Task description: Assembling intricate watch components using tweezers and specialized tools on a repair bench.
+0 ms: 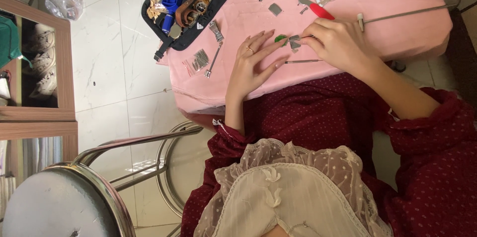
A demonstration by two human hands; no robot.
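My left hand lies flat on the pink tablecloth, fingers spread, its fingertips touching a small green round piece. Right beside that piece sits a small grey metal part. My right hand is closed around a thin metal tool whose tip reaches the grey part. A second thin metal rod lies on the cloth just below my hands. A ring shows on one left finger.
A black open tool pouch with blue and brown items hangs over the table's far left edge. Small metal parts, a red-handled tool and a long metal rod lie behind my hands. A metal stool stands at lower left.
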